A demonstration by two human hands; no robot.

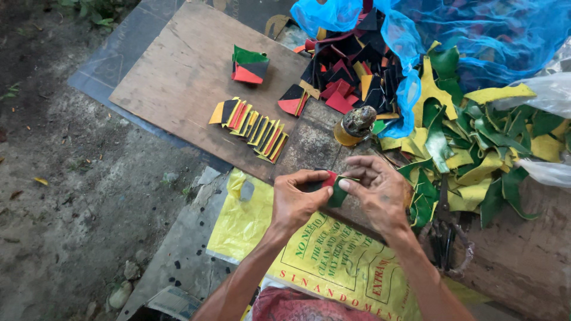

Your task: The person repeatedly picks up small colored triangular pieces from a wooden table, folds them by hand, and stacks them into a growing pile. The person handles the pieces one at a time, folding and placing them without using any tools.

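Note:
My left hand (295,201) and my right hand (379,191) meet over the near edge of a wooden board (178,77). Between their fingertips they pinch a small stack of cut pieces (332,185) in red, black and green. Just beyond my hands stands a small round glue tin (355,125) with a crusted top. A fanned row of finished striped pieces (250,126) in yellow, black, red and green lies on the board to the left. A small square stack (250,64) sits farther back.
A heap of black, red and yellow cut pieces (351,71) spills from a blue plastic bag (476,30) at the back. Green and yellow scraps (476,148) pile on the right. A yellow printed sack (321,255) covers my lap. Bare ground (71,196) lies left.

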